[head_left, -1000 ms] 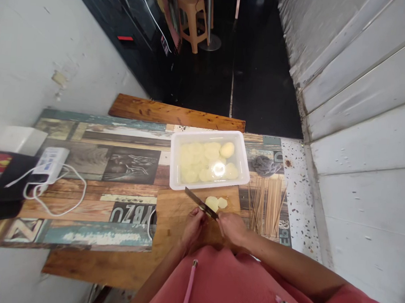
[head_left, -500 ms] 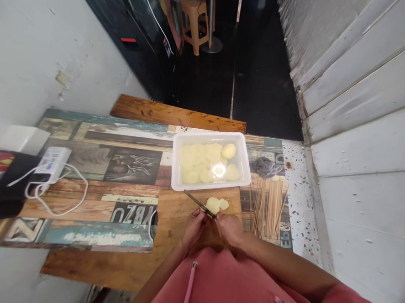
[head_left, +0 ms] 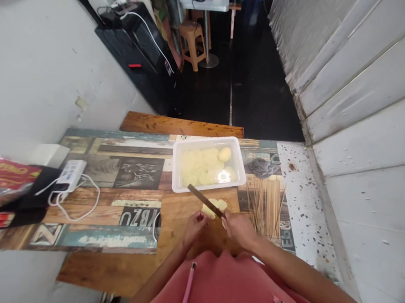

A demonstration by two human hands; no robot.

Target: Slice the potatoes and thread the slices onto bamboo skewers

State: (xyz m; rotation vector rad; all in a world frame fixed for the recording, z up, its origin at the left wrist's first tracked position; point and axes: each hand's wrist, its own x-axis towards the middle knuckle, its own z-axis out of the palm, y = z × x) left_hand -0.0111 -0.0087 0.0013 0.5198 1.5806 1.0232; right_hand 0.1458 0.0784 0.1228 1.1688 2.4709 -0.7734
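Observation:
My right hand (head_left: 239,228) is closed round the handle of a knife (head_left: 204,200), whose dark blade slants up to the left over pale peeled potato pieces (head_left: 216,205) on a wooden cutting board (head_left: 181,214). My left hand (head_left: 195,225) rests curled on the board just left of the pieces, fingertips at their near edge. Just beyond the board, a white tub (head_left: 178,168) holds several peeled potatoes in water.
A bundle of bamboo skewers (head_left: 266,203) and a grey cloth (head_left: 260,167) lie right of the board. A white charger with cable (head_left: 71,175), a dark box and red packets (head_left: 5,180) sit at the left. White walls close in both sides; a stool (head_left: 194,36) stands on the dark floor beyond.
The camera tilted up and shifted, showing more of the room. The knife blade has risen slightly and moved right over the potato pieces; both hands stay at the board.

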